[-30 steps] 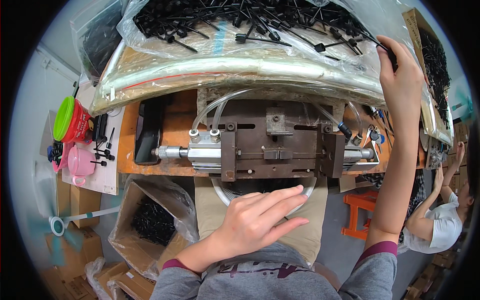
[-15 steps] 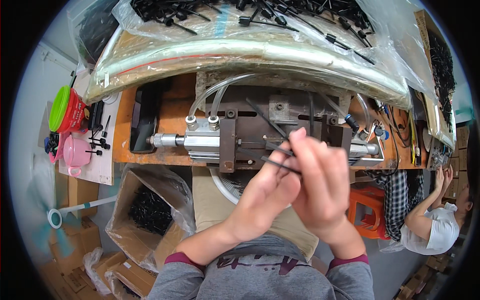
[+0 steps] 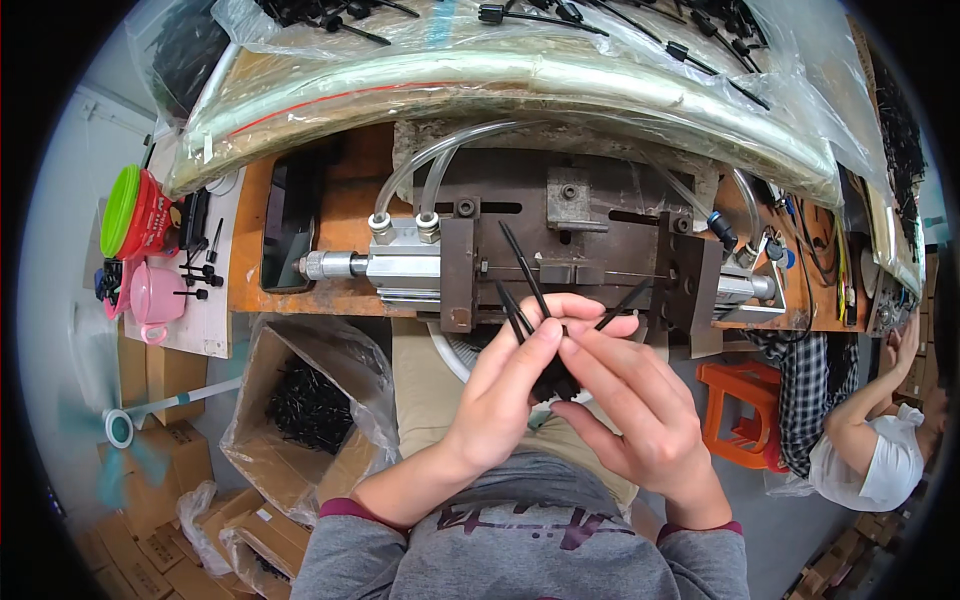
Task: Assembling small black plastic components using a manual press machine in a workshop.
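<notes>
My left hand (image 3: pixel 503 388) is closed around several thin black plastic rods (image 3: pixel 524 262). Their tips fan out up and away from me. Dark knobby ends (image 3: pixel 553 380) of these pieces show between my palms. My right hand (image 3: pixel 640 405) meets the left at the fingertips, thumb and fingers pinching in on the same bunch. Another black rod (image 3: pixel 622 304) pokes out past the right fingers, angled up to the right. Just beyond my hands is a brown metal fixture (image 3: pixel 520 180) with a silver pneumatic cylinder (image 3: pixel 405 268) at its left; the hands partly cover its near edge.
A plastic-lined tray (image 3: pixel 500 95) of black rod pieces spans the far side. At left stand a pink cup (image 3: pixel 157 300) and a red tub (image 3: pixel 150 215). An open carton (image 3: pixel 250 420) of black parts sits below, left. An orange stool (image 3: pixel 740 410) and a co-worker (image 3: pixel 865 455) are at right.
My hands have turned and come slightly nearer to me, uncovering the fixture's middle. The right hand, blurred and above the left before, now sits level beside it, fingertips together.
</notes>
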`<state>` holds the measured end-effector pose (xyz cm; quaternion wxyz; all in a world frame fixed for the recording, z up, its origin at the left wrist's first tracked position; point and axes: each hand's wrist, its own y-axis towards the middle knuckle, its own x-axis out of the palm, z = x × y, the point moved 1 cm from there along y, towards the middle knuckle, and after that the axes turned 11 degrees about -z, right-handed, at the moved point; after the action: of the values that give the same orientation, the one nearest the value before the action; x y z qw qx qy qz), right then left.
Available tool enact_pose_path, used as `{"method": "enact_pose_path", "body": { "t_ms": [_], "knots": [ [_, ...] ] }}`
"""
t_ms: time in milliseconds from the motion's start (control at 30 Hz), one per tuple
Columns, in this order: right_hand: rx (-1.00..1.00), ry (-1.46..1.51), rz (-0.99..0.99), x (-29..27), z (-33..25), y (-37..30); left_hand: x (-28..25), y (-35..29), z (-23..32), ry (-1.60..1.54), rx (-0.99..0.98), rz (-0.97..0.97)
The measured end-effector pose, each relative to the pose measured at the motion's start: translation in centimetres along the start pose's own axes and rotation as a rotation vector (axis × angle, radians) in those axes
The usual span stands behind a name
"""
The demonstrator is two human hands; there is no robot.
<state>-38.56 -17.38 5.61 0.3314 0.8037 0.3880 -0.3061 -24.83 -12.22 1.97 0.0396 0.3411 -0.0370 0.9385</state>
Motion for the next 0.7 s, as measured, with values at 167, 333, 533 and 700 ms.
{"method": "enact_pose_path", "body": {
  "t_ms": [167, 333, 533, 700],
  "knots": [
    [-0.064, -0.067, -0.041, -0.2, 1.0, -1.4, -0.3, -0.2, 0.2, 0.016, -0.084, -0.059],
    [-0.117, -0.200, -0.048, -0.2, 1.2, -1.4, -0.7, -0.4, -0.6, 0.061, -0.129, -0.097],
    [-0.140, -0.169, -0.006, 0.3, 1.3, -1.9, 0.0, -0.5, -0.6, -0.016, -0.135, -0.090],
    [-0.078, -0.087, 0.141, 0.6, 0.8, -2.2, -0.2, -0.6, -0.8, -0.067, -0.180, -0.052]
  ]
}}
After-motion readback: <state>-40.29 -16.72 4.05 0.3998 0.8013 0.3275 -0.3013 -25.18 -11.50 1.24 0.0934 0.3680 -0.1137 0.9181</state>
